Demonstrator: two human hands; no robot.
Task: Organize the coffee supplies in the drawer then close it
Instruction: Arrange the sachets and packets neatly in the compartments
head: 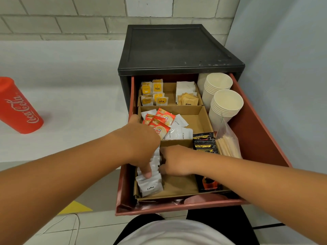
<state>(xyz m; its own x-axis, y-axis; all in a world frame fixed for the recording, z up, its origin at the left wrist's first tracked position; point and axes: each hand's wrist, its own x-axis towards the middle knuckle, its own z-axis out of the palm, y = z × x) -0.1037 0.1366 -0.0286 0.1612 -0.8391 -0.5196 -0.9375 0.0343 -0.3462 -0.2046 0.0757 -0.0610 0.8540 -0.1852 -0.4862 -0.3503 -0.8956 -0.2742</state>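
The red drawer [261, 138] stands pulled out of a black cabinet [177, 48], with cardboard dividers inside. A row of white coffee sachets [150, 187] stands in the front left compartment. My left hand [139, 142] reaches down into it, a straight finger pressing on the sachets. My right hand [177, 160] meets the row from the right, its fingers curled against the sachets. Red and white creamer sachets [162, 121] lie in the middle compartment. Tea bags [154, 93] and sugar packets [187, 99] fill the back one.
Two stacks of paper cups [224, 101] and a bag of wooden stirrers [228, 145] line the drawer's right side, beside black sachets [204, 142]. A dark packet [209, 184] lies front right. A red Coca-Cola cup [19, 108] stands on the counter at left.
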